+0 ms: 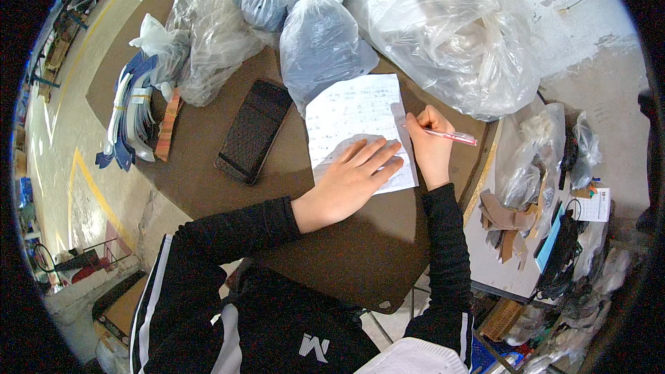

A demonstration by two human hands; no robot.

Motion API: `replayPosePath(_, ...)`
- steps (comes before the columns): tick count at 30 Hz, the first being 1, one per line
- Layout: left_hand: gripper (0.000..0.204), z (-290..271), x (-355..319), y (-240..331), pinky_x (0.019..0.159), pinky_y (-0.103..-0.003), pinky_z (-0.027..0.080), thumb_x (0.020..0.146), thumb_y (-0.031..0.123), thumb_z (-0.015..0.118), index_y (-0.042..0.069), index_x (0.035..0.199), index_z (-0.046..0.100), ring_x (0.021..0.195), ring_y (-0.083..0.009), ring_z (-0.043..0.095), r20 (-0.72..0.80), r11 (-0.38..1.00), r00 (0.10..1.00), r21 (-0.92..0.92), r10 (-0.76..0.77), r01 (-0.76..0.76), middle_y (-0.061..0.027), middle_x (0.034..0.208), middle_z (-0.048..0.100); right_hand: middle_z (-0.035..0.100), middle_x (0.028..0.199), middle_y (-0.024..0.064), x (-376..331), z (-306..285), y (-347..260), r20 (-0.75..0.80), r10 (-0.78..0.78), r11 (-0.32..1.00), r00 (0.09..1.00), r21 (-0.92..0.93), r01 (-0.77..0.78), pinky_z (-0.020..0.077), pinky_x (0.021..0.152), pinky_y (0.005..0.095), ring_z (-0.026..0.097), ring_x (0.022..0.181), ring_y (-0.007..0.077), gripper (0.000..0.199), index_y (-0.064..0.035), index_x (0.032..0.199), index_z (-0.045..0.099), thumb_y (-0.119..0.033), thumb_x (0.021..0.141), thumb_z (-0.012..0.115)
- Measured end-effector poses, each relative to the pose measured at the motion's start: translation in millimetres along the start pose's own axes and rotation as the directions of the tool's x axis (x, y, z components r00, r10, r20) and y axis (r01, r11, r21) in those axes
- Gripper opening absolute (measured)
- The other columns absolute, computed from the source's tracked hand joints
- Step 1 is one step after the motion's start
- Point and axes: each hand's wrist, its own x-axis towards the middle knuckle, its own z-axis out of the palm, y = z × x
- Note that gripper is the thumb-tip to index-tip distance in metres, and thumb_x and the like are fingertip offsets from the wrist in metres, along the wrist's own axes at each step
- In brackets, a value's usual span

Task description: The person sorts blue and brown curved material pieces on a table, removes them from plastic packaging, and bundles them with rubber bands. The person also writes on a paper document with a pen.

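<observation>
A white sheet of paper [346, 114] covered in handwriting lies on the brown table [298, 249]. My left hand [353, 179] rests flat on its lower part with the fingers stretched out. At the sheet's right edge my right hand [431, 149] grips a red and white pen [454, 136], its tip end pointing left at the paper. To the left of the sheet lies a black phone case [253, 131] with a textured surface, closed. A knotted plastic bag [320, 45] with bluish contents touches the sheet's top edge.
More plastic bags stand along the far side, among them a large clear one [457, 34]. Bundled strips [128, 114] in blue and white lie at the table's left. On the right, a lower side table [516, 273] holds brown scraps [509, 215] and plastic bags.
</observation>
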Motion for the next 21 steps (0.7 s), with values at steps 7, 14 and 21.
replayPosePath(7,0.043,-1.4,0.3,0.8,0.109,-0.045,0.033,0.089,0.018,0.052,0.01,0.131,0.051,0.134,-0.0258,0.038,-0.004,1.0,1.0,-0.014,-0.004,0.004,-0.0079,0.144,0.042,0.037,0.051,0.0077,-0.2,-0.4,-3.1,0.009,0.016,1.0,1.0,0.013,-0.016,0.0326,0.046,0.0326,0.034,0.047,0.0134,0.035,-0.001,0.062,0.037,-0.004,0.077,0.068)
replayPosePath(14,0.044,-3.7,0.3,1.9,0.106,-0.042,0.037,0.086,0.016,0.051,0.01,0.129,0.051,0.132,-0.025,0.04,-0.028,1.0,0.999,-0.022,0.016,-0.017,-0.0075,0.143,0.043,0.037,0.052,0.0074,-0.7,1.0,1.3,0.001,0.014,0.999,1.0,0.04,-0.014,0.0326,0.046,0.0321,0.034,0.048,0.013,0.035,-0.001,0.063,0.036,-0.003,0.077,0.067)
replayPosePath(21,0.041,-3.2,0.2,3.7,0.104,-0.038,0.041,0.082,0.011,0.052,0.007,0.123,0.053,0.127,-0.0229,0.046,-0.017,0.985,0.993,-0.124,0.115,-0.117,-0.0061,0.136,0.048,0.035,0.055,-0.0004,-0.4,-0.2,-3.1,0.023,0.024,1.0,0.999,-0.011,-0.024,0.0298,0.049,0.0273,0.033,0.054,0.0072,0.035,-0.0017,0.062,0.036,0.0,0.08,0.067)
